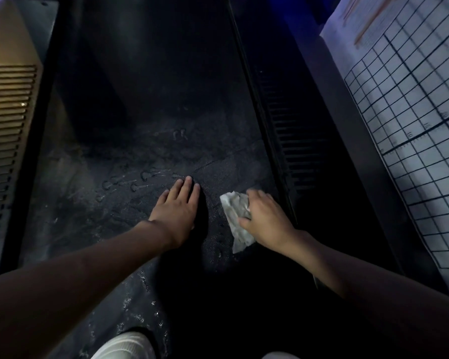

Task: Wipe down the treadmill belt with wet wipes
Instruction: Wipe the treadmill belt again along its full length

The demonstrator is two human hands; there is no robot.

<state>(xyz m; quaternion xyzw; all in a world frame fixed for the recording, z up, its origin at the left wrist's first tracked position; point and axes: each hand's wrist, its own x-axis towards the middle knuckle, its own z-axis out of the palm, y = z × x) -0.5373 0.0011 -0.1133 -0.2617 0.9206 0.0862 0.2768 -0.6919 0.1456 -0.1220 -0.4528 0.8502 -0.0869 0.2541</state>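
- The treadmill belt [145, 104] fills the middle of my view, running from 6 o'clock up to 12 o'clock. It is dark and textured, with pale dusty shoe prints around the centre and at 9 o'clock of the left hand.
- The left hand [178, 206] lies just below centre, at about 7 o'clock. Its palm is flat on the belt, and its fingers are straight, close together and pointing to 12 o'clock. It holds nothing.
- The right hand [266, 220] is at about 5 o'clock of centre, near the belt's right edge. Its fingers and thumb bend over the wet wipe [235, 216], holding it down on the belt.
- The wipe is crumpled and greyish-white. It sticks out from under that hand toward 9 and 7 o'clock, and a gap separates it from the left hand.
- A ribbed side rail [296, 141] runs just beside the belt at 3 o'clock.
- Beyond the rail, at 2 to 3 o'clock, is a gridded sheet [412, 130].
- A slatted beige panel [8, 112] sits at 9 o'clock.
- A white-covered foot [125, 345] shows at 6 o'clock, on the bottom edge.
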